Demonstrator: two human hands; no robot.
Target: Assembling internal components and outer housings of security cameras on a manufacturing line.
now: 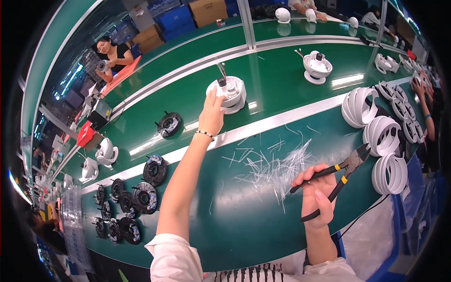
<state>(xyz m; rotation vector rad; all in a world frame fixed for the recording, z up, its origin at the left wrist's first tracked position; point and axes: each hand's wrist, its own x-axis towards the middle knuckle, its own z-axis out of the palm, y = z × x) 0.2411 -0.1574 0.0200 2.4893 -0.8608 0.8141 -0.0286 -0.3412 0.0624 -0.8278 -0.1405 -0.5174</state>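
My left hand (211,116) reaches forward over the green conveyor, its fingers on the near left rim of a white round housing (233,100). A black part and several thin wires (221,70) stand up from inside that housing. In my right hand (317,197) are diagonal cutters (351,163) with black and yellow handles. Their handles are spread in my palm and their jaws point up and right, away from the housing. Between my arms, a heap of thin clear plastic strips (282,171) lies on the green bench.
Black round parts with circuit boards (144,197) sit on the left, and another (169,124) rests on the conveyor. White rings (389,174) are stacked at the right. Farther along stands a second white housing (317,66). A metal rail (277,123) separates bench and conveyor. Co-workers (112,56) sit across and beside.
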